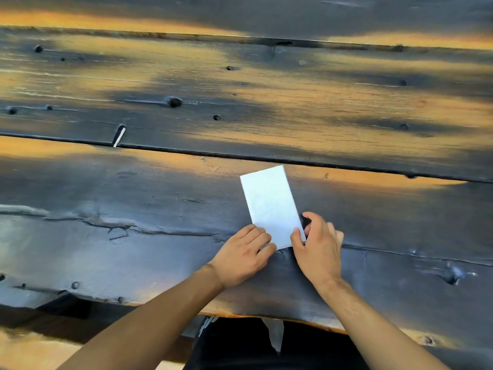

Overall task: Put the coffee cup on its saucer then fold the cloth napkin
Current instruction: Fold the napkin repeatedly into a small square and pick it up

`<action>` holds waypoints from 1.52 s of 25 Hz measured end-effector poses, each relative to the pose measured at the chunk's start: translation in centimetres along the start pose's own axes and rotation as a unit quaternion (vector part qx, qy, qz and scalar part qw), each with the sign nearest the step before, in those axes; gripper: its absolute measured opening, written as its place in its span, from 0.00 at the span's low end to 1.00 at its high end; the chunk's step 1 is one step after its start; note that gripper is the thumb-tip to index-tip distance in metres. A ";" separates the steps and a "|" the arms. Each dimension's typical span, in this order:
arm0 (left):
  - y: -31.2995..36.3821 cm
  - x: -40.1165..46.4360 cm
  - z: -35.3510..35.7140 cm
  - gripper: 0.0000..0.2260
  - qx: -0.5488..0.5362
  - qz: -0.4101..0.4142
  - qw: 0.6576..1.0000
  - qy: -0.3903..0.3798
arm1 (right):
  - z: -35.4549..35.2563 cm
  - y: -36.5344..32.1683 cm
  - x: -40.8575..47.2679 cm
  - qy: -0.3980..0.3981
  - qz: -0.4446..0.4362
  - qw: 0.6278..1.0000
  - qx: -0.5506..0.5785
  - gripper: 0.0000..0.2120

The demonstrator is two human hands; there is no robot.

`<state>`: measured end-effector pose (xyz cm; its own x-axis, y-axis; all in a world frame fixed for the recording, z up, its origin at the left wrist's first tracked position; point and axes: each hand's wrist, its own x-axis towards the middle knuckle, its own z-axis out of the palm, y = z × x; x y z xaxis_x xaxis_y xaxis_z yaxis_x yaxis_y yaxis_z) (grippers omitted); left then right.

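Note:
A white cloth napkin (270, 204) lies on the dark wooden table as a narrow folded rectangle, its long side pointing away from me and slightly left. My left hand (244, 253) rests at the napkin's near left corner, fingers loosely bent, fingertips on its edge. My right hand (318, 248) is at the near right corner, where thumb and fingers pinch the napkin's edge. No coffee cup or saucer is in view.
The table (160, 182) is made of rough dark planks with orange patches, knots and long gaps between boards. Its near edge (240, 315) runs just below my forearms, with my dark clothing under it.

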<state>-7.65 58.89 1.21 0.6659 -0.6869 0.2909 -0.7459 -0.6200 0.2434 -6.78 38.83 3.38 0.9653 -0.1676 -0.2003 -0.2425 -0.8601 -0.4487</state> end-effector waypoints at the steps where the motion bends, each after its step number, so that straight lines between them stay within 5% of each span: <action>1: -0.4 -0.2 -0.2 0.04 0.002 0.010 1.000 0.002 | 0.1 0.0 -0.4 -0.006 0.004 1.000 0.003 0.17; 7: -2.9 0.1 -1.6 0.05 -0.012 0.037 0.999 -0.009 | 0.4 -0.3 -1.9 0.029 -0.136 0.990 0.012 0.14; 11: -3.4 0.4 -2.9 0.10 -0.067 -0.031 0.997 -0.004 | 0.7 -0.2 -1.2 -0.065 -0.307 0.949 0.014 0.26; 17: -2.6 0.6 -3.8 0.12 -0.099 -0.123 0.987 0.026 | 1.4 1.3 0.5 -0.032 -0.341 0.938 0.045 0.18; 22: -3.7 -0.3 -3.8 0.32 -0.172 -0.187 0.963 -0.085 | 0.3 1.2 1.1 -0.046 -0.277 0.950 0.135 0.16; 27: -4.6 0.5 -2.6 0.09 -0.233 -0.213 0.948 -0.040 | -0.6 1.3 2.2 -0.099 -0.237 0.957 0.133 0.16; 34: -5.0 3.9 -3.5 0.11 -0.231 -0.370 0.900 -0.004 | -2.6 -0.8 4.3 -0.126 -0.115 0.975 0.141 0.10; 38: -5.7 6.3 -3.7 0.16 -0.237 -0.443 0.864 -0.029 | -2.1 -1.7 7.1 -0.107 -0.014 0.975 0.192 0.19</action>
<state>0.75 59.56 5.05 0.9676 -0.0484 -0.2477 0.1449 -0.6972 0.7021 0.70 38.13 4.56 0.9395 -0.0063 -0.3425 -0.2744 -0.6124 -0.7414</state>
